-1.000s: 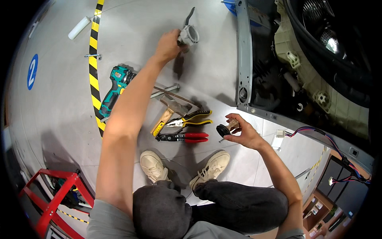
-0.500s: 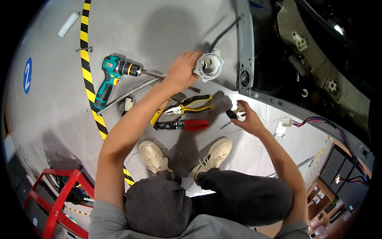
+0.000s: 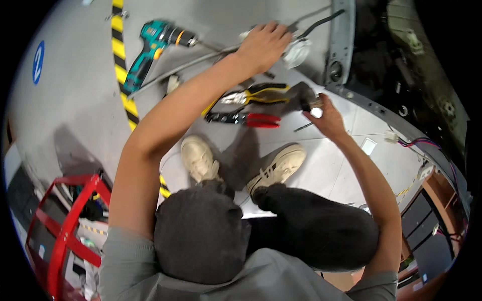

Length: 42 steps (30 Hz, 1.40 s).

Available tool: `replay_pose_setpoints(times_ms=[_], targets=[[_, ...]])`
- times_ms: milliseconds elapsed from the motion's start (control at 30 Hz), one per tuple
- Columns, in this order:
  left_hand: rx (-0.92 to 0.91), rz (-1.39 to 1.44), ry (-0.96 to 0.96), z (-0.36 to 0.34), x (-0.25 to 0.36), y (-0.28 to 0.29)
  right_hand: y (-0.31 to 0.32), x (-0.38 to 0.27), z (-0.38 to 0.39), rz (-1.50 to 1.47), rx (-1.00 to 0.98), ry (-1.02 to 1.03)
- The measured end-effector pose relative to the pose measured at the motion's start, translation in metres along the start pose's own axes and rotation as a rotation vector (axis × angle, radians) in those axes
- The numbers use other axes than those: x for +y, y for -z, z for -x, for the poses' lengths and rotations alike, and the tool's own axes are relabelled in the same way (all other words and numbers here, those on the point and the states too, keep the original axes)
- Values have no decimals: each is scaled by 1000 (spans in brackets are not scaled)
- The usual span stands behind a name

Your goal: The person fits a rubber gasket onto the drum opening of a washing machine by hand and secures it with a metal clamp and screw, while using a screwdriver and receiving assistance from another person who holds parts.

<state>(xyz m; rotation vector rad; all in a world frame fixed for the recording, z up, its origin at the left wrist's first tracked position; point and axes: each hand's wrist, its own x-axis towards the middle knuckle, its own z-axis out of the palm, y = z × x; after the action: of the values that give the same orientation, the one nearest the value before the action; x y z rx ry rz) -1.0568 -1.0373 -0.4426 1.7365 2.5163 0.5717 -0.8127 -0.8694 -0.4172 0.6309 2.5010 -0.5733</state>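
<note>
Moves the white, round plastic housing [image 3: 297, 54] a bit right, nearer the long, grey metal frame [image 3: 343, 45], with the left grip [image 3: 263, 47] wrapped over its top. Pinches a small, dark, round part [image 3: 305, 104] in the right grip [image 3: 329, 119]. Best to keep both steady and not squeeze too hard.

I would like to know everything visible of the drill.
The drill is teal and black, apparently plastic, with a yellow-orange trigger. Its black chuck has an orange ring and carries a thin bit that runs toward the left forearm; its end is unclear. It lies on its side on the grey floor, chuck pointing right, handle base at the edge of the striped tape, close to a metal rod. Neither the left hand nor the right hand touches it.
</note>
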Motion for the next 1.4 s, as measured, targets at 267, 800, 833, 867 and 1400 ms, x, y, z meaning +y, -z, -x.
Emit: replay_pose_setpoints(times_ms=[267, 800, 833, 867, 1400], targets=[[409, 313, 559, 138, -27, 84, -2, 12, 7, -67, 3, 86], [322, 956, 2600, 610, 258, 45, 84, -72, 35, 144, -634, 153], [174, 756, 2552, 646, 297, 26, 83, -80, 29, 138, -660, 220], [81, 787, 2581, 622, 291, 9, 81, -81, 24, 154, -620, 238], [225, 1023, 2447, 682, 303, -46, 86, -162, 15, 9, -605, 527]])
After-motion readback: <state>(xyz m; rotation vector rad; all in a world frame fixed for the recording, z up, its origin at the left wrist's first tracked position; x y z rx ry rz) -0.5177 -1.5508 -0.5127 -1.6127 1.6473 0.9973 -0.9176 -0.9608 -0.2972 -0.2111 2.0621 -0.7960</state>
